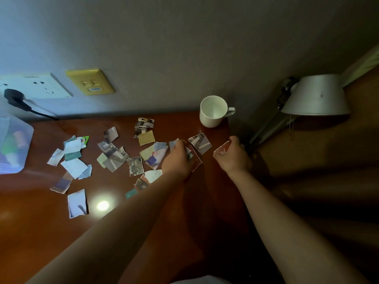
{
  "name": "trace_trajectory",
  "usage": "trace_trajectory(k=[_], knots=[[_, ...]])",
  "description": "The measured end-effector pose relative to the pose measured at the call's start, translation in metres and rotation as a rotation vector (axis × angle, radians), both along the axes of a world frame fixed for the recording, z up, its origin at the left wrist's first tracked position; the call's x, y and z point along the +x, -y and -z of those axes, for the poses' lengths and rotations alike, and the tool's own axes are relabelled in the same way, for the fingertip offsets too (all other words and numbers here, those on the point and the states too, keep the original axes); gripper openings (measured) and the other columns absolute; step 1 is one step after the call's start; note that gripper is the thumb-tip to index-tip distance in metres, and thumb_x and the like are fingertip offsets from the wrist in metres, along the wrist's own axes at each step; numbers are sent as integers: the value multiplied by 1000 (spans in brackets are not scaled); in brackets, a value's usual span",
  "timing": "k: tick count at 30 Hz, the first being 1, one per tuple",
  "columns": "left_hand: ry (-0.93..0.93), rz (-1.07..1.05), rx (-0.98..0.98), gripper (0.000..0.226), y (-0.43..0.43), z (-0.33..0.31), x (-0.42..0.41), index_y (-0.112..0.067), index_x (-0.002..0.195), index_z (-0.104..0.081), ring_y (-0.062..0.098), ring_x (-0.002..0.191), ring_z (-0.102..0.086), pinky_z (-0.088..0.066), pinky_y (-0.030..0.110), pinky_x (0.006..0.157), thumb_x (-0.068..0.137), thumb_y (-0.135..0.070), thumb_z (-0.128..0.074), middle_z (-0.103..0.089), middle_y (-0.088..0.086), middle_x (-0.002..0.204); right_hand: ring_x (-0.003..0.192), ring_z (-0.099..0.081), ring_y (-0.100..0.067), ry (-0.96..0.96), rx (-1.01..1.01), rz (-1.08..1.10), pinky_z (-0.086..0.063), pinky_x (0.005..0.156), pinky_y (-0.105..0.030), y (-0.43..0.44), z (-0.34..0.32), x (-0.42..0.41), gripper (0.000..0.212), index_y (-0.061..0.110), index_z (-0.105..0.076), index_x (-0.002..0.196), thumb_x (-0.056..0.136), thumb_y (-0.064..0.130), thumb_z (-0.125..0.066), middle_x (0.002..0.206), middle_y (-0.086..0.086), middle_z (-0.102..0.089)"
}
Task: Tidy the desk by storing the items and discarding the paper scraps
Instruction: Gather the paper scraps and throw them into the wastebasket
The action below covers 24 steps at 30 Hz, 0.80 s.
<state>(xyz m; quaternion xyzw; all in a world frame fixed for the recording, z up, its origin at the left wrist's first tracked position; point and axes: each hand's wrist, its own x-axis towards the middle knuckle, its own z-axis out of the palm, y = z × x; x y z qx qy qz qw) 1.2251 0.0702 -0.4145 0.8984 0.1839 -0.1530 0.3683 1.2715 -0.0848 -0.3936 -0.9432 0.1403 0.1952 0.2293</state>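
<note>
View from above the desk (pixel 41 232), a dark reddish-brown wooden top set against a grey wall.

(a) Paper scraps (pixel 114 154): torn printed pieces lay scattered flat over the middle and left of the desk, several overlapping. One larger white piece (pixel 77 203) lay apart, nearest the front edge, beside a bright spot of reflected light.

(b) Left hand (pixel 176 160): it reached in over the right end of the scatter, knuckles up. Its fingers were curled and gripped a bluish scrap (pixel 174 144) that stuck out past the fingertips. A reddish piece (pixel 195 160) lay partly under the hand; whether the hand held that too could not be told.

(c) Right hand (pixel 233 156): it was held at the desk's right edge, near the left hand but apart from it. Thumb and fingers pinched a red scrap (pixel 221 149), lifted off the wood.

(d) A photo scrap (pixel 200 143) lay on the desk between the two hands.

(e) A white mug (pixel 213 111) stood upright at the back right corner, against the wall, its handle to the right.

(f) A silver desk lamp (pixel 315 97) hung beyond the right edge of the desk.

(g) A clear plastic container (pixel 14 144) sat at the far left; its contents were blurred.

(h) On the wall were a white socket (pixel 39 86) holding a black plug (pixel 14 97), and beside it a yellow panel (pixel 90 82).
</note>
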Motion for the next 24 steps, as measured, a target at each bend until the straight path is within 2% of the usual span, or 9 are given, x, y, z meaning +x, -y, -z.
trace_trajectory(k=[3, 6, 11, 15, 17, 22, 24], knots=[[-38, 97, 93, 66, -3, 5, -3, -23, 138, -34, 22, 118, -56, -54, 37, 86, 84, -36, -70, -51, 5, 136, 122, -53, -32, -28, -85, -21, -48, 79, -36, 2, 7, -3, 82, 16, -31, 145, 80, 39, -76, 142, -12, -42], [-44, 95, 122, 68, -5, 7, -2, -22, 136, -36, 23, 118, -55, -54, 37, 86, 81, -37, -73, -52, 4, 135, 120, -54, -32, -36, -115, -10, -50, 79, -36, 2, 12, -5, 79, 14, -37, 141, 79, 40, -77, 141, -12, -42], [-114, 116, 164, 64, -3, 5, 6, -18, 129, -40, 23, 112, -58, -54, 34, 79, 79, -32, -76, -55, 6, 129, 104, -60, -24, -5, -84, -28, -45, 66, -29, 0, 12, -4, 54, 17, -56, 124, 79, 35, -78, 131, -7, -43], [-89, 159, 213, 61, 1, 4, 2, -19, 130, -45, 24, 113, -55, -52, 33, 76, 79, -33, -75, -50, 6, 130, 97, -62, -21, 29, -112, -52, -43, 61, -26, -2, 14, -7, 40, 16, -61, 115, 82, 32, -76, 129, -6, -44], [-67, 179, 224, 59, 1, 5, 0, -20, 131, -47, 24, 112, -54, -50, 30, 73, 80, -33, -74, -48, 6, 130, 98, -63, -23, 40, -112, -72, -48, 63, -28, -4, 16, -8, 36, 16, -62, 116, 84, 29, -74, 129, -6, -46], [-4, 183, 139, 48, -4, 10, -9, -24, 134, -47, 22, 114, -53, -47, 25, 75, 90, -35, -63, -46, 4, 134, 102, -61, -24, 62, 38, -87, -54, 73, -30, -7, 22, -12, 26, 21, -62, 109, 87, 7, -66, 128, -5, -50], [23, 95, 29, 30, -7, 9, -10, -24, 122, -52, 20, 105, -57, -48, 26, 74, 92, -30, -58, -53, 4, 127, 105, -60, -24, 74, 106, -83, -54, 73, -29, -8, 24, -15, 28, 23, -60, 104, 86, 1, -63, 126, -3, -51]])
